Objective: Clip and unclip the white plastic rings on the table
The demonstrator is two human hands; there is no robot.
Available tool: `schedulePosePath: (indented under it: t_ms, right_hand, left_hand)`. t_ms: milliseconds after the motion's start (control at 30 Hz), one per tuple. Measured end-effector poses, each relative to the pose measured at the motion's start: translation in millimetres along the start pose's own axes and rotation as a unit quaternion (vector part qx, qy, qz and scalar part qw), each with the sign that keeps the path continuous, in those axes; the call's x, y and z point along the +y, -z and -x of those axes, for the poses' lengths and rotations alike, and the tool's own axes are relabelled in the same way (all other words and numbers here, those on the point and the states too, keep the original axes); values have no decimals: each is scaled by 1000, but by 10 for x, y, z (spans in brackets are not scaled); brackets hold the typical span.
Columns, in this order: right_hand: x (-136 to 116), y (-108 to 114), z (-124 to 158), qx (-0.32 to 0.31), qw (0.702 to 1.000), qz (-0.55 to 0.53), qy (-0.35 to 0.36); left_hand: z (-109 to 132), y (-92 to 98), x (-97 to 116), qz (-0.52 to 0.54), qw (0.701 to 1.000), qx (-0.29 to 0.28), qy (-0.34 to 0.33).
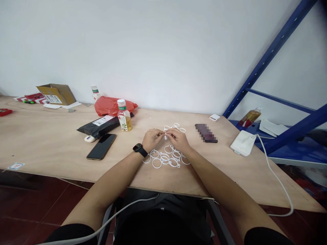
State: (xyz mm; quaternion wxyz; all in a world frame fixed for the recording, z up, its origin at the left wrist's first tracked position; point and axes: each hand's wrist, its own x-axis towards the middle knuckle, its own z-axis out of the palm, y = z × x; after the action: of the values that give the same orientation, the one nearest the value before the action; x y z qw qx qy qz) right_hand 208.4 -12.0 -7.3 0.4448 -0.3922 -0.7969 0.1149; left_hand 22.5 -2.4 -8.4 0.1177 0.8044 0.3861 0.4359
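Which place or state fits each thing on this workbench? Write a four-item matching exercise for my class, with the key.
1. Smartwatch
2. Nearer cluster of white rings
3. Red plastic bag
4. Cardboard box

A. Behind the nearer drink bottle
B. Brown and open-topped
C. Strapped on the left wrist
D. Between the forearms

Pairs: 1-C, 2-D, 3-A, 4-B
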Motion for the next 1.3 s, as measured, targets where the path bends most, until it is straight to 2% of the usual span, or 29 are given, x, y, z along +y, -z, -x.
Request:
schedulePosePath:
  t_ms: [100,233,333,433,533,633,800,867,1033,1300]
  right_hand:
    - [11,43,-23,-17,1000,-4,-7]
    - [129,67,-35,-25,999,29,-22]
    - [295,75,-36,14,994,82,-70]
    - [446,113,-34,31,981,141,-129]
    - [509,162,-27,39,971,170,-166]
    - [477,160,-9,38,981,117,-148]
    - [331,23,30,-44,989,-43,-137]
    - [288,-32,31,-55,984,-96,-138]
    - [260,-82,21,-44,974,-158,-154]
    - [176,-43,32,-2,988,-96,-118]
  left_hand:
    - [10,-56,-3,37,999,19,26]
    - [30,-122,-11,57,997,-5,46]
    - [49,-151,4,-17,996,-80,29]
    - [67,-168,43,-108,978,-180,15]
    - [70,-164,71,-151,963,-220,33]
    - [52,-121,49,-150,968,-189,63]
    - [9,-31,-49,-120,986,-67,93]
    - [4,-22,-71,-107,990,-43,82]
    - [12,-33,-39,-87,994,-43,52]
    - [2,-6,44,-72,996,-35,28]
